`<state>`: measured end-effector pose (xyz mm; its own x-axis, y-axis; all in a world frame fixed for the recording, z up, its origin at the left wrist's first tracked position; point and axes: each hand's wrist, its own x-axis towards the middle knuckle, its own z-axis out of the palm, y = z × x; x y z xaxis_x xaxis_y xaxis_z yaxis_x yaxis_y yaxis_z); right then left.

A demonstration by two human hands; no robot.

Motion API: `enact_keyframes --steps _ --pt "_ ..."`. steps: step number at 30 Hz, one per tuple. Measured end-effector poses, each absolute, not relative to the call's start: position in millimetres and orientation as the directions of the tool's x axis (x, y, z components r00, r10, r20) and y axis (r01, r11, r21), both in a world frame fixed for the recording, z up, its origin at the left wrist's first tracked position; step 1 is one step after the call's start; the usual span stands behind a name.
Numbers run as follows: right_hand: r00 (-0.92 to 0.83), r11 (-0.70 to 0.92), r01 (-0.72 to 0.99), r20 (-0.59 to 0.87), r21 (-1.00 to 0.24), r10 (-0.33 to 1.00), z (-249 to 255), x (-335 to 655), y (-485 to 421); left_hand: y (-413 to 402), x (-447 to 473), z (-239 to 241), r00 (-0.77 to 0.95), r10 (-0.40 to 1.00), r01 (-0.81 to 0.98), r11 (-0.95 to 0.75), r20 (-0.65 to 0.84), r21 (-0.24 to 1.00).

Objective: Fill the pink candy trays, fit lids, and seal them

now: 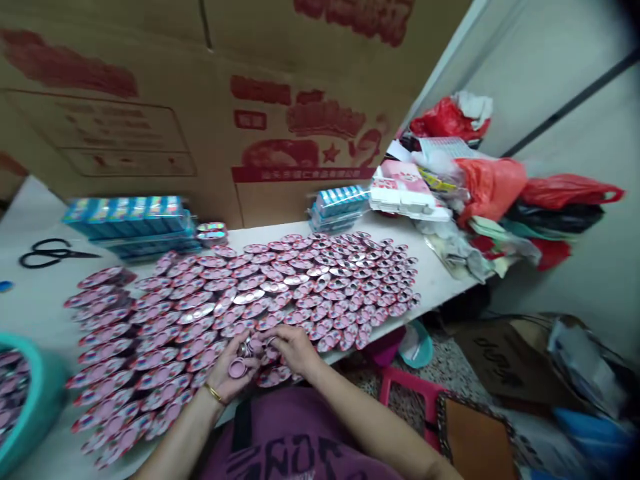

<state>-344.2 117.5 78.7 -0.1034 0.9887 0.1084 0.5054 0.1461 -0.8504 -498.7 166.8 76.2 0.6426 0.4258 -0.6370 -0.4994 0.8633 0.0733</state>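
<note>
My left hand, with a gold bangle at its wrist, is cupped palm up around several small pink pieces. One of them, a round pink cup-like piece, lies near the palm. The fingers of my right hand are pinched together at the left hand's fingertips, on a small pink piece that is partly hidden. Both hands are over the near edge of a large array of oval pink cards with red edges, each bearing a pink round part. They stand packed in rows across the white table.
A large cardboard box stands behind the rows. Wrapped blue packs and black-handled scissors lie at the left. A teal basin holds more pink pieces. Plastic bags pile up at the right, above a pink stool.
</note>
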Motion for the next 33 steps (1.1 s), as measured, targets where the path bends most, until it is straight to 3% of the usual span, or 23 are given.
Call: enact_keyframes --steps 2,4,7,9,14,20,23,26,28,30,33 --pt "0.107 -0.092 0.408 -0.052 -0.908 0.993 62.4 -283.0 99.7 164.5 -466.8 75.8 0.662 0.420 -0.484 0.872 -0.620 0.073" --pt "0.311 -0.270 0.375 -0.154 -0.887 0.938 47.9 -203.3 76.3 160.7 -431.3 73.3 0.661 0.429 -0.487 0.870 -0.616 0.083" --pt "0.604 -0.468 0.394 -0.160 -0.791 0.780 34.4 -68.8 37.7 150.2 -370.8 67.0 0.680 0.434 -0.497 0.865 -0.591 0.065" --pt "0.713 -0.596 0.475 -0.113 -0.647 0.692 30.1 9.7 18.3 140.5 -327.7 63.7 0.697 0.416 -0.487 0.873 -0.584 0.041" --pt "0.717 -0.721 0.619 -0.150 -0.311 0.681 23.7 105.7 16.9 119.9 -237.4 68.0 0.703 0.365 -0.434 0.900 -0.611 0.038" --pt "0.683 -0.749 0.657 -0.356 -0.080 0.637 23.0 121.9 49.9 118.2 -182.4 77.1 0.678 0.347 -0.394 0.916 -0.648 0.077" --pt "0.688 -0.763 0.645 -0.402 -0.043 0.604 23.9 131.2 52.9 118.9 -157.8 74.8 0.698 0.330 -0.368 0.927 -0.636 0.077" --pt "0.673 -0.752 0.656 -0.402 -0.064 0.621 26.5 133.9 46.7 119.3 -132.7 72.8 0.700 0.310 -0.313 0.943 -0.643 0.113" --pt "0.646 -0.716 0.680 -0.331 -0.159 0.688 32.8 126.1 43.8 121.7 -119.6 73.0 0.713 0.298 -0.257 0.953 -0.635 0.160" --pt "0.539 -0.566 0.721 -0.191 -0.399 0.821 44.3 108.9 45.8 125.0 -111.4 73.7 0.732 0.304 -0.187 0.950 -0.610 0.248" --pt "0.224 -0.123 0.629 0.028 -0.768 0.974 64.9 73.2 57.4 125.0 -105.1 73.7 0.742 0.315 -0.025 0.895 -0.591 0.446"
